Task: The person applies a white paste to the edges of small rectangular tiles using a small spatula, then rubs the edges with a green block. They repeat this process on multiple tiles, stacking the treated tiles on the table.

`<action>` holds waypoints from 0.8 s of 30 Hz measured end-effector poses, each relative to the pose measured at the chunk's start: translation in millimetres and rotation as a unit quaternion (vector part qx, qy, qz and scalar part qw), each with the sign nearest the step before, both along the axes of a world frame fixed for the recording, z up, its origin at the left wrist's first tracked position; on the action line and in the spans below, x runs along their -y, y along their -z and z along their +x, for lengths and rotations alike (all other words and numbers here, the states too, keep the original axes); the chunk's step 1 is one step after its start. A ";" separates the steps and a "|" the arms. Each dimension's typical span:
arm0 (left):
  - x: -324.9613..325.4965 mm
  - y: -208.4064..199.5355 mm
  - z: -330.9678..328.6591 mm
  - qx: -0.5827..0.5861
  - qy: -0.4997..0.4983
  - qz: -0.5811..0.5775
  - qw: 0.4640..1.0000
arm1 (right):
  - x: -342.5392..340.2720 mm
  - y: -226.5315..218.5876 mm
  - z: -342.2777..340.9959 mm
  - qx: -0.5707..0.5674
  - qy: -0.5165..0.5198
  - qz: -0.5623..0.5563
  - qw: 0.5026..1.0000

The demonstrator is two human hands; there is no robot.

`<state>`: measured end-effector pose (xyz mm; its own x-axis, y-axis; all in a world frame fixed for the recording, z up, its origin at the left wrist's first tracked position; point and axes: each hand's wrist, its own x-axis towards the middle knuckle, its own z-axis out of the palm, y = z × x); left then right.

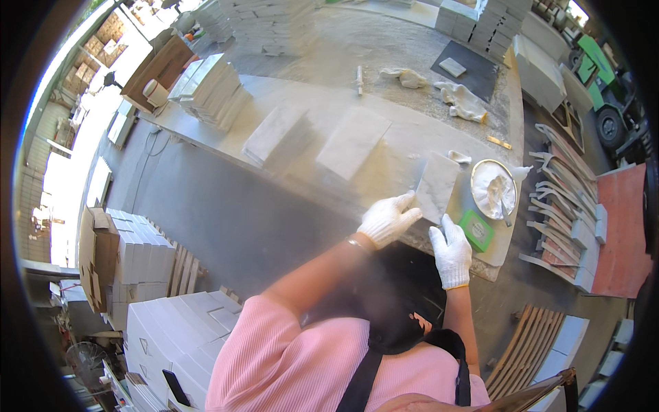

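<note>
A pale grey-veined stone tile [439, 180] lies near the front edge of the work table, between my gloved hands. My left hand [388, 220] grips its near left corner, thumb and fingers on either side of the edge. Beside the near right corner is my right hand [453, 257], its forefinger stretched up to the tile and its thumb apart. Close to that hand sits a green box-shaped block [476, 231]. Behind the block stands a round tub of white paste [489, 187] with a spatula [506, 214] in it.
Two more pale tiles [353, 141] [274, 134] lie leftward on the table [302, 93]. Farther back are crumpled gloves [463, 101], a dark mat [473, 62] and stacked tiles [209, 93]. Pallets [184, 268] and boxes [171, 329] stand on the floor at left; wooden slats [525, 343] at right.
</note>
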<state>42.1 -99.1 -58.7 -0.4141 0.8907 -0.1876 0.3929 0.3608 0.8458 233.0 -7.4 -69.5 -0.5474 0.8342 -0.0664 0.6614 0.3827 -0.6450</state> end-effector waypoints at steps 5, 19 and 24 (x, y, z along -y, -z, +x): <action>1.5 8.9 3.7 0.321 -0.128 0.069 0.936 | 8.1 -1.9 2.3 -0.115 0.007 -0.055 0.992; 15.9 -8.1 7.3 0.547 -0.183 0.161 0.801 | 30.9 -25.3 9.1 -0.289 0.057 -0.352 0.888; 26.7 -32.8 -0.7 0.490 -0.211 0.210 0.820 | 30.5 -29.8 13.7 -0.304 0.048 -0.347 0.886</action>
<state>41.4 -125.8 -25.9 -0.5357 0.7785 -0.3271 -0.6331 -0.1140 0.7656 246.7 -37.9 -39.7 -0.5874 0.7519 -0.2994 0.1197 -0.2851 -0.9510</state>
